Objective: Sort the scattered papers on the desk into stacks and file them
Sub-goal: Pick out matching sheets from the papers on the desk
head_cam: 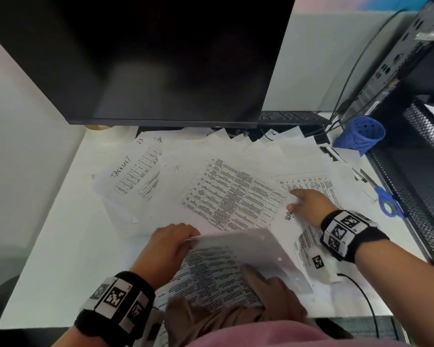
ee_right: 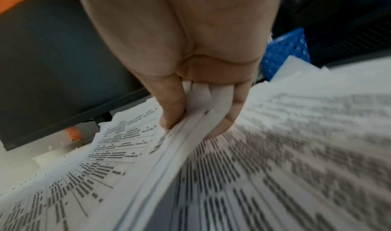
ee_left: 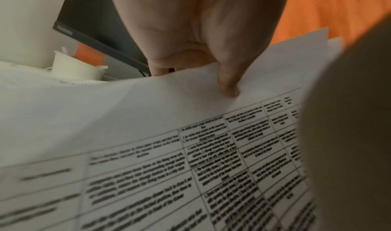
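Note:
Printed sheets (head_cam: 231, 194) lie scattered and overlapping across the white desk (head_cam: 60, 259). My left hand (head_cam: 171, 244) holds a small stack of printed sheets under a translucent cover (head_cam: 238, 261) near the front edge; in the left wrist view its thumb (ee_left: 228, 82) presses on top of the stack (ee_left: 148, 151). My right hand (head_cam: 308, 204) grips the edge of several sheets at the right; the right wrist view shows the bundle (ee_right: 198, 110) pinched between thumb and fingers (ee_right: 171, 110).
A dark monitor (head_cam: 161, 58) hangs over the back of the desk, a keyboard (head_cam: 291, 117) behind it. A blue mesh cup (head_cam: 363, 134), blue-handled scissors (head_cam: 383, 196), a black mesh tray rack (head_cam: 426, 171) and a computer case (head_cam: 398, 58) stand at the right. A black cable (head_cam: 363, 296) runs off the front.

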A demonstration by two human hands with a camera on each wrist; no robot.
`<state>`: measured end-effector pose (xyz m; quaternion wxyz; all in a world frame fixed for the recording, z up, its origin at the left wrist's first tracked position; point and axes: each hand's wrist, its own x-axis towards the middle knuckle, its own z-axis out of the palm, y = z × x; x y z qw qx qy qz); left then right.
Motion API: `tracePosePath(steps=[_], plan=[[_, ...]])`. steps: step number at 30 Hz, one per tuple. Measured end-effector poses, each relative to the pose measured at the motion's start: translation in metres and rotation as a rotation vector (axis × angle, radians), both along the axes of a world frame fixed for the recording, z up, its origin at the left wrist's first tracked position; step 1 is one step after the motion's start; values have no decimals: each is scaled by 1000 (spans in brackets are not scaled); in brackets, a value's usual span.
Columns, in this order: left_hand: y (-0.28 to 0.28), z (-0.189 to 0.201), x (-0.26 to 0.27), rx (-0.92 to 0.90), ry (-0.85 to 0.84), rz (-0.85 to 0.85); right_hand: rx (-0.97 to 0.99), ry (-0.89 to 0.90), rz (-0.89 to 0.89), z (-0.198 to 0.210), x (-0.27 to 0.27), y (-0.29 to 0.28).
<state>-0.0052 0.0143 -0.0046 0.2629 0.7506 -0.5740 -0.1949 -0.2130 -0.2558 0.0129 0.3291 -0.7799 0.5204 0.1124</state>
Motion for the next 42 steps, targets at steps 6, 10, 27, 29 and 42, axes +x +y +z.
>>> tracePosePath(steps=[6,10,27,29,42], plan=[[-38,55,9,-156,-360,-83,-127,-79,156,58,-5,-3],[-61,81,0,-224,-500,-182,-129,-96,352,91,1,12],[-54,92,36,14,274,251,577,-1053,-502,48,-47,15],[-53,97,36,-83,449,336,702,-1133,-546,36,-45,20],[-50,93,8,26,643,272,708,-661,-548,12,12,61]])
